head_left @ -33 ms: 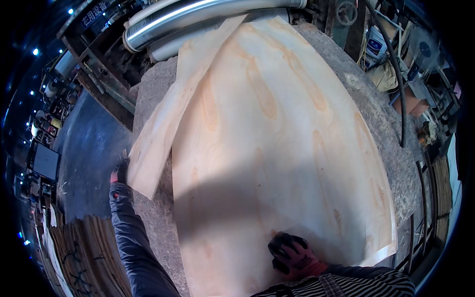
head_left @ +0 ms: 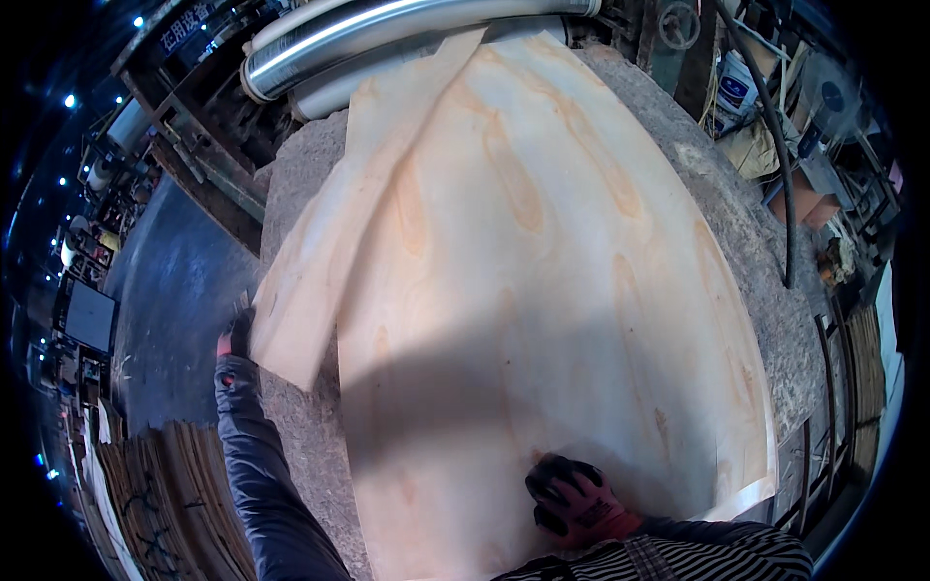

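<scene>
A large pale wood veneer sheet (head_left: 542, 320) with brownish grain streaks lies in front of me, its far end near the rollers. A narrower veneer strip (head_left: 334, 257) lies slantwise across its far left part, and its near end sticks out past the sheet's left edge. My left hand (head_left: 235, 334), in a dark and red glove, is closed at the left edge of that strip; its fingertips are partly hidden. Low on the large sheet rests my right hand (head_left: 574, 499), in a black and pinkish-red glove, palm down with the fingers somewhat apart.
Shiny metal rollers (head_left: 417, 48) span the far end. Rough grey material (head_left: 315, 436) shows beneath the sheets. Stacked brown sheets (head_left: 174, 499) stand at the lower left. A black hose (head_left: 783, 184), a white bucket (head_left: 733, 87) and a cardboard box (head_left: 809, 194) are at the right.
The near end of the veneer strip has shifted slightly right and looks a little wider. Both hands stay in nearly the same place.
</scene>
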### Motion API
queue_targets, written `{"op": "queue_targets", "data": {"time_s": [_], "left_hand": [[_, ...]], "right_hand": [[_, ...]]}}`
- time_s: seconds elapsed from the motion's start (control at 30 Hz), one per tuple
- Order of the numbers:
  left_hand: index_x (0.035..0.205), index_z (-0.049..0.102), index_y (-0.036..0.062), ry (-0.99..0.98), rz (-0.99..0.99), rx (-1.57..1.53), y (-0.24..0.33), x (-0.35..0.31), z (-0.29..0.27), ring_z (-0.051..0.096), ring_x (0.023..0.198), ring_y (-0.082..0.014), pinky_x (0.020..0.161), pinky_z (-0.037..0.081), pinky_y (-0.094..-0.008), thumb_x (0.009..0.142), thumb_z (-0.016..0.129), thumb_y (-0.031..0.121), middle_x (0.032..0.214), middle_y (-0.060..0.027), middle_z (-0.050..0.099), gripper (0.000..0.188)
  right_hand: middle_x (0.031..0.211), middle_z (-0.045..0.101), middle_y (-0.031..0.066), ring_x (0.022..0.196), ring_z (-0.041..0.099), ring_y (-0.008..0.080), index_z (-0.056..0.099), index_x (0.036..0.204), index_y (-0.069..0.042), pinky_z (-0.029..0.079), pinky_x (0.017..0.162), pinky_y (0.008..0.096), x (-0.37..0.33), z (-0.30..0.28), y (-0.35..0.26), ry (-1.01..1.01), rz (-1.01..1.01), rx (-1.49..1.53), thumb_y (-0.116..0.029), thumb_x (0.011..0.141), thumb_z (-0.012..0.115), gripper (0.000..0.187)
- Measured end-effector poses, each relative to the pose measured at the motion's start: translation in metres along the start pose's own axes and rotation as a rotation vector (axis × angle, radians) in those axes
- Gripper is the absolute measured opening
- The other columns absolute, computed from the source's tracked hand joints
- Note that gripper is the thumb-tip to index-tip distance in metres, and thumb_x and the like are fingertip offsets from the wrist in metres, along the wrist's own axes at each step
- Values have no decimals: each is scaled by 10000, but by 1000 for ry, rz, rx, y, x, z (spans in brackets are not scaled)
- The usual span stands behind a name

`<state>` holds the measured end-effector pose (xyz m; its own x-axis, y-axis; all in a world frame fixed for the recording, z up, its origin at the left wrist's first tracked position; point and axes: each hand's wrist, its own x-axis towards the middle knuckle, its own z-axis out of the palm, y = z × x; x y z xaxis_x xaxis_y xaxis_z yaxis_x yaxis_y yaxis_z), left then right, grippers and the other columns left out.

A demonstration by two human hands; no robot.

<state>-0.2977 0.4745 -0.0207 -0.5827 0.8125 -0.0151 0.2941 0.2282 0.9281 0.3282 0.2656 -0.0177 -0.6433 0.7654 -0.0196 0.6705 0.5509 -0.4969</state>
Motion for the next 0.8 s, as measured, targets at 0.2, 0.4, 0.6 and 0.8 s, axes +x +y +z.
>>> {"op": "queue_targets", "data": {"time_s": [0.2, 0.4, 0.6, 0.8], "left_hand": [[1003, 601, 7, -59, 58, 14, 58, 3, 10, 553, 877, -163, 788, 416, -280, 781, 572, 273, 965, -85, 606, 347], [1003, 592, -3, -90, -8, -253, 111, -5, 37, 568, 836, -179, 751, 437, -292, 767, 585, 232, 961, -96, 603, 333], [989, 602, 12, -47, -123, -396, 134, -33, 57, 571, 820, -182, 727, 443, -280, 772, 584, 230, 924, -98, 607, 308], [1093, 526, 11, -79, 42, -79, 108, -133, -28, 537, 911, -206, 791, 432, -310, 836, 484, 266, 1035, -109, 560, 364]], "right_hand": [[1150, 455, 79, 1089, 388, 312, 552, 1022, -189, 276, 907, 526, 1, -4, -2, -20, 15, 11, -409, 732, 501, 367], [1142, 451, 80, 1091, 386, 312, 543, 1039, -180, 282, 904, 520, 4, -8, -5, 11, 0, -19, -409, 740, 502, 379], [1129, 432, 90, 1071, 376, 307, 535, 1095, -214, 307, 878, 523, -3, 6, 3, -2, -41, -129, -461, 680, 562, 483], [1141, 431, 97, 1107, 358, 314, 528, 1104, -199, 301, 891, 515, -4, 3, 1, -38, -30, -106, -452, 692, 553, 484]]}}
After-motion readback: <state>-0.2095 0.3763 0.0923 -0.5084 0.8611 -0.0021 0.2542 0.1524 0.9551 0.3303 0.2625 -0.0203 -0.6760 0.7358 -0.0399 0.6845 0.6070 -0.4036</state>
